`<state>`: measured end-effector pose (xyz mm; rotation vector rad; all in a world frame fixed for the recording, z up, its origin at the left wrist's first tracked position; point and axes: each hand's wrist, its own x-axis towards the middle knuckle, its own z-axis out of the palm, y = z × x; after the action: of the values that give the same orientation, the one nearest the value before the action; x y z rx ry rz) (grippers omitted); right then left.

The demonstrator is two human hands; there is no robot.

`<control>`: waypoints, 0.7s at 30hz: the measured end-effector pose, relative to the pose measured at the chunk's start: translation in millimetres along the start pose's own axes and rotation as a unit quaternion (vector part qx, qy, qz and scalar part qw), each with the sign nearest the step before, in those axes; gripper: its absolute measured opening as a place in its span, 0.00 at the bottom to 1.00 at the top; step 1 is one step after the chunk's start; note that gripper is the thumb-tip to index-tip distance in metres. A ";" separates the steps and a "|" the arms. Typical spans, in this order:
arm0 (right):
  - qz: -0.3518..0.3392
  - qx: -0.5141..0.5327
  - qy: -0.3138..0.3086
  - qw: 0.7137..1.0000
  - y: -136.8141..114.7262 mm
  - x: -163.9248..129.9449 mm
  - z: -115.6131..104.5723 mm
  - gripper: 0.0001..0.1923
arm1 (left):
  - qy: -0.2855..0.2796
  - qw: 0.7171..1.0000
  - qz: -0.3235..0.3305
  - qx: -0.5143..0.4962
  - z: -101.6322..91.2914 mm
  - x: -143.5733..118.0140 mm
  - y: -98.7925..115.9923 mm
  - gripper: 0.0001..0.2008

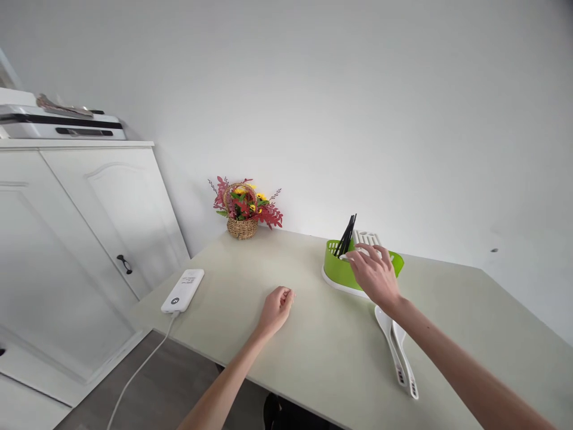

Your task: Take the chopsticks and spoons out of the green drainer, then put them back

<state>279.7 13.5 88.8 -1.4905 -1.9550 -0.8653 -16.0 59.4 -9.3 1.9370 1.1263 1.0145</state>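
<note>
My right hand (pixel 375 276) is over a green and white utensil holder (pixel 339 272), fingers bent. A small white piece (pixel 344 257) shows at its thumb tip; the fingers hide the rest, so its kind is unclear. Several black chopsticks (pixel 347 236) stand tilted in the holder's left part. A white slotted section (pixel 367 237) rises behind my fingers. My left hand (pixel 276 310) rests on the table, curled closed, with nothing visible in it. Two long-handled white spoons lie in front of the holder, a left one (pixel 390 343) and a right one (pixel 406 364), partly covered by my right forearm.
On the pale table (pixel 322 352), a flower basket (pixel 242 228) stands at the back against the wall. A white power bank (pixel 182 291) lies near the left edge, its cable (pixel 139 369) hanging down. White cabinets (pixel 111 227) stand at the left.
</note>
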 end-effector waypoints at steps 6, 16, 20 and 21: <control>0.005 -0.004 -0.001 1.000 -4.2 -3.5 -3.3 0.15 | 0.002 1.000 -0.003 -0.006 -0.6 -1.6 2.0 0.20; 0.137 0.027 -0.028 0.990 23.7 -95.4 -46.6 0.20 | 0.007 0.999 0.022 -0.027 3.7 -11.2 -3.1 0.18; 0.290 0.096 -0.194 0.932 53.4 -146.1 -26.9 0.28 | 0.011 0.999 0.027 -0.022 4.2 -12.0 -4.1 0.18; 0.314 0.099 -0.209 0.921 58.2 -156.5 -18.5 0.31 | 0.012 0.999 0.026 -0.022 3.9 -12.2 -3.9 0.18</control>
<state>375.9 -87.9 -4.2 -2.1146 -1.5805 -0.0682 -18.1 49.4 -17.9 1.9330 1.0619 1.0852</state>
